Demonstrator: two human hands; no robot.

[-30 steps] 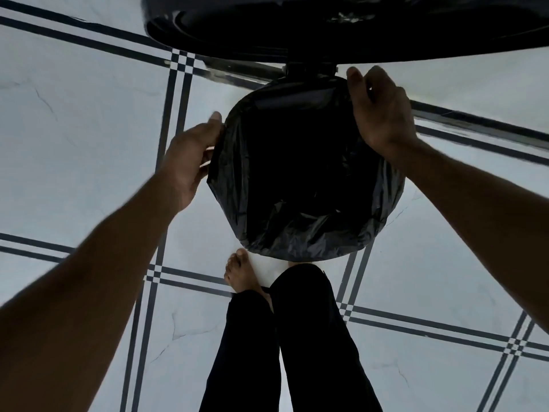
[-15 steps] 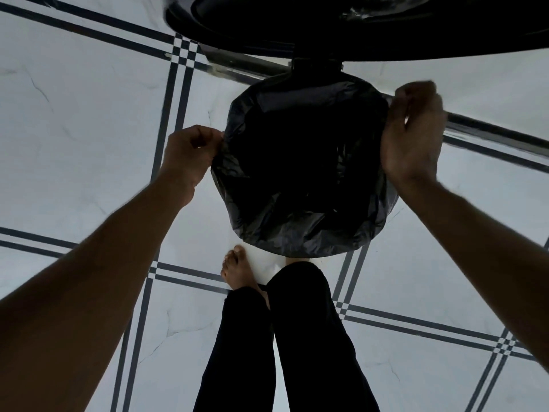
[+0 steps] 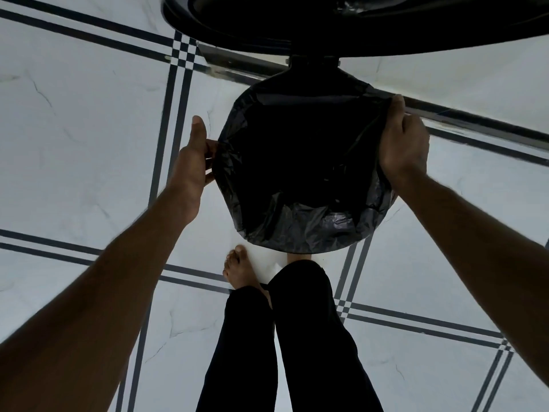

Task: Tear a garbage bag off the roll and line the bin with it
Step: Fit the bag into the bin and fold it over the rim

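A round bin stands on the floor just beyond my feet, its rim wrapped in a black garbage bag whose plastic drapes over the edge and hides the bin itself. The raised black lid fills the top of the view, joined at the hinge behind the rim. My left hand is at the bag's left edge, thumb up, fingers pinching the plastic. My right hand grips the bag's fold at the upper right of the rim. The inside is dark. No roll is in view.
White marble-look floor tiles with dark double lines lie all around. A metal threshold strip runs diagonally behind the bin. My bare left foot and dark trouser legs stand right before the bin.
My right hand came down from a raised fist onto the bag's right rim edge. My left hand uncurled from a fist, thumb now up, staying at the left edge. The view shifted closer.
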